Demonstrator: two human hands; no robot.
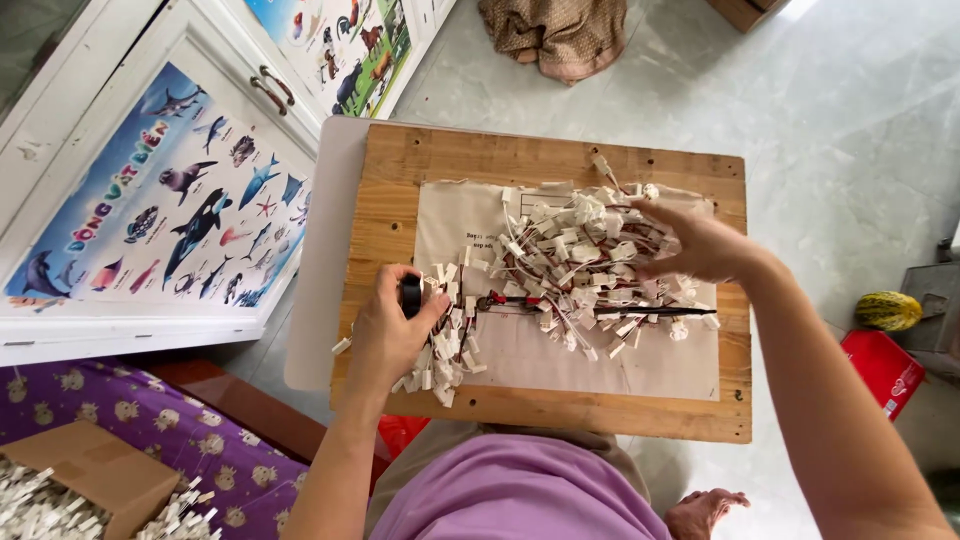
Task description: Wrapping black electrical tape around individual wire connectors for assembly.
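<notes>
Head view: wooden board [400, 160] across the lap, a sheet of beige paper [600, 365] laid over its middle. Heaped on the paper, a tangle of thin red and white wires with small white plastic connectors [575, 255], thickest at the far right of the sheet. Near left on the board, a smaller bundle of connectors [445, 355], lined up and hanging off the near edge of the paper.

Left hand [385, 330] at the near left of the board, fingers curled around a small black roll of tape [411, 295], thumb pressed against it, the knuckles touching the smaller bundle. From the roll, a taped length of wires [600, 312] stretched rightward across the paper, black at its right part with a spot of red near its left end.

Right hand [700, 245] at the far right, palm down, fingers spread and resting on the big heap; fingertips buried among the connectors, so cannot tell whether anything is pinched.

Left of the board, white cabinet doors with a sea-animal poster [170, 215]. Near left corner, a cardboard box [90, 470] on purple cloth, white connectors spilled beside it. Far off, a brown crumpled cloth [560, 35] on the pale floor. Right edge, a red box [885, 365] and a yellow-green striped fruit [887, 310].
</notes>
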